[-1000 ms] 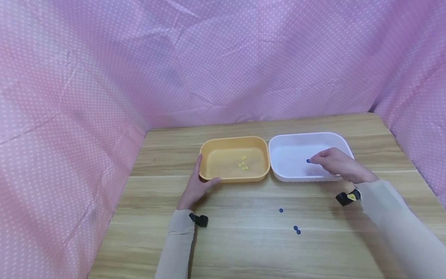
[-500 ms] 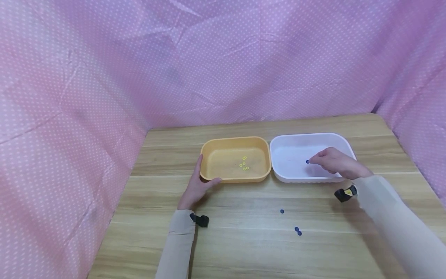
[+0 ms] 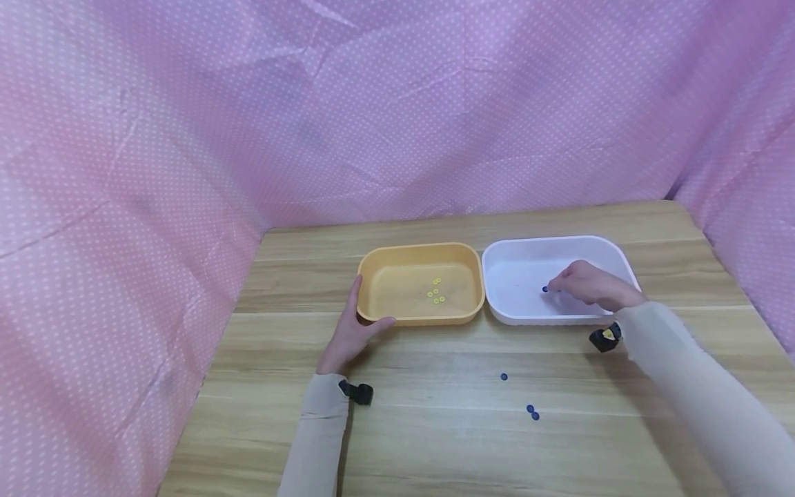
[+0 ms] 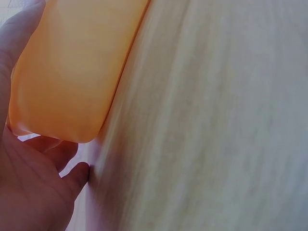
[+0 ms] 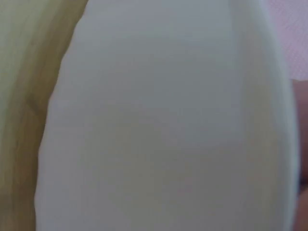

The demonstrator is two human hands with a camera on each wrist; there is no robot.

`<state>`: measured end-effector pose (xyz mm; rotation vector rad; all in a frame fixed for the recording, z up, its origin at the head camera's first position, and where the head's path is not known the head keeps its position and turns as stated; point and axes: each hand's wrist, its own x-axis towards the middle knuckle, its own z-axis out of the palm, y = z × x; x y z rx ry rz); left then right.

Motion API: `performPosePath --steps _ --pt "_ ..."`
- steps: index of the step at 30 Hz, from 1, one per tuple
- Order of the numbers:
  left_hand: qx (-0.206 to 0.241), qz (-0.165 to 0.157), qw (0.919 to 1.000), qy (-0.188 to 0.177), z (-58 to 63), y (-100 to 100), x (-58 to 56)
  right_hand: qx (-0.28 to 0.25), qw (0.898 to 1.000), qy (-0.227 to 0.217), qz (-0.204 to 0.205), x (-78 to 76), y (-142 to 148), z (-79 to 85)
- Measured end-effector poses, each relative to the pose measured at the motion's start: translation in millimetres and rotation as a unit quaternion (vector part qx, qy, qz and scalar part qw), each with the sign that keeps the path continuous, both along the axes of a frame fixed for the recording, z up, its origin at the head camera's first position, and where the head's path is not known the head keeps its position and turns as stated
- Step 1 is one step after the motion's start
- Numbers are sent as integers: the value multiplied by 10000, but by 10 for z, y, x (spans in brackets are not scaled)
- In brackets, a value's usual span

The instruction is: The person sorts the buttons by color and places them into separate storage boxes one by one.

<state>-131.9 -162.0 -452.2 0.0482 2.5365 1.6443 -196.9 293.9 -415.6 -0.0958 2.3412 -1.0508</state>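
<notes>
My left hand [image 3: 349, 337] grips the left near corner of a yellow-orange tray [image 3: 397, 320], thumb along the near wall and fingers at the left side. The left wrist view shows this hand [image 4: 33, 187] around the tray's corner [image 4: 72, 72]. Several small yellow buttons [image 3: 436, 291] lie on its floor. Over the white tray [image 3: 506, 276], my right hand [image 3: 593, 284] pinches a small dark blue button [image 3: 545, 289] at its fingertips. In the right wrist view the white tray's wall [image 5: 144, 120] hides most of that hand.
A single blue button [image 3: 504, 377] lies on the wooden table [image 3: 435, 428] in front of the trays. Two more blue buttons [image 3: 533, 413] lie touching, nearer to me. Both trays stand side by side. Pink dotted cloth [image 3: 397, 124] hangs behind and at both sides.
My right hand has shifted slightly left inside the white tray, the blue button staying at its fingertips. The left hand and both trays stay in place.
</notes>
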Motion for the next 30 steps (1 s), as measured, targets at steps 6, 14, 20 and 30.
performPosePath --steps 6,14,20,30 --pt "74 57 9998 154 -138 -36 -37 180 9998 -10 89 -28 -52 -60" --pt "264 -30 9995 197 -178 -61 -57 379 9991 84 169 -33 -65 -93" --pt "218 -48 9995 206 -171 -59 -57 566 9982 74 173 -42 -62 -109" --pt "202 -17 9997 144 -152 -50 -51 607 9967 444 293 -14 -66 -97"
